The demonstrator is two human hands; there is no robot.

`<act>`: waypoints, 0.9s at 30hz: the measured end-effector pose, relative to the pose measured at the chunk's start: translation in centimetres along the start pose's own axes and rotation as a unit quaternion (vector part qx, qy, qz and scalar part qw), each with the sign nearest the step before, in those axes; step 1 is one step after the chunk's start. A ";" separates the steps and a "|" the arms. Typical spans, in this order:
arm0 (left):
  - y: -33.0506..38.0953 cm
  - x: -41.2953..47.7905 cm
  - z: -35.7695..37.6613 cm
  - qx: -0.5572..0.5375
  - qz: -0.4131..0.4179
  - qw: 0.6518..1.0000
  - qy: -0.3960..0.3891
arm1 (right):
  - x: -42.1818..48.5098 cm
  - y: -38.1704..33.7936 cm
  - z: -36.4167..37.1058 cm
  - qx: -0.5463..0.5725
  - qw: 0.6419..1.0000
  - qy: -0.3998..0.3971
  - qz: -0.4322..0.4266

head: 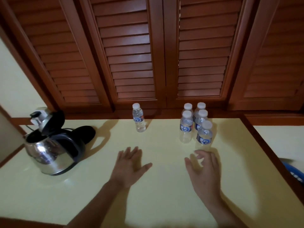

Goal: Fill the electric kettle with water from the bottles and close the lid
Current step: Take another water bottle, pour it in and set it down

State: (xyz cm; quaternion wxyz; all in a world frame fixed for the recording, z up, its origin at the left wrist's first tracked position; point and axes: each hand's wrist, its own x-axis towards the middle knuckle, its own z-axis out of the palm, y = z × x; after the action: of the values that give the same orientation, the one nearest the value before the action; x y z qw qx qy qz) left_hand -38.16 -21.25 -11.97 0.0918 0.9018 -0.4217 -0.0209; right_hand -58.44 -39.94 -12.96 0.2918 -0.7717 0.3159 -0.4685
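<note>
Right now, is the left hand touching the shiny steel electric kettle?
Apart. Head view shows bare yellow tabletop between the left hand and the steel kettle.

Pale yellow table [164,203]: open-lidded kettle [49,155] left, black base [85,134] behind; lone bottle [139,120] mid-back; five bottles [186,129] right.

Kettle [52,148] left of bottles [195,125]
</note>
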 end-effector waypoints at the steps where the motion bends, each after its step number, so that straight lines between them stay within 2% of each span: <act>1: -1.5 0.1 -0.3 0.011 -0.024 1.000 0.005 | -0.3 -0.7 0.7 0.010 0.999 -0.031 -0.029; 4: -5.0 -0.3 -0.5 0.005 -0.060 0.998 0.004 | 0.4 -2.9 4.1 0.056 0.989 -0.115 -0.069; 7: -5.8 -0.4 -0.2 -0.012 -0.065 0.998 0.021 | 2.8 -4.9 8.2 0.085 0.985 -0.142 -0.046; 15: -5.9 -0.1 -0.3 -0.010 -0.080 0.997 0.014 | 9.0 -7.9 18.2 0.038 0.979 -0.202 0.004; 20: -5.9 0.0 -0.5 -0.018 -0.078 0.997 0.021 | 12.1 -9.3 21.2 0.050 0.977 -0.206 0.037; 27: -6.0 0.5 -0.8 -0.043 -0.081 0.995 0.041 | 12.9 -10.0 22.4 0.046 0.985 -0.166 0.007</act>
State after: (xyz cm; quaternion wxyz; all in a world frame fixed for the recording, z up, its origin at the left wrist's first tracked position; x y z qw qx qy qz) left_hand -33.18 -17.78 -12.21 0.1458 0.9284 -0.3417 -0.0094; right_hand -31.29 -39.99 -7.24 0.3786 -0.8223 0.2463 -0.3462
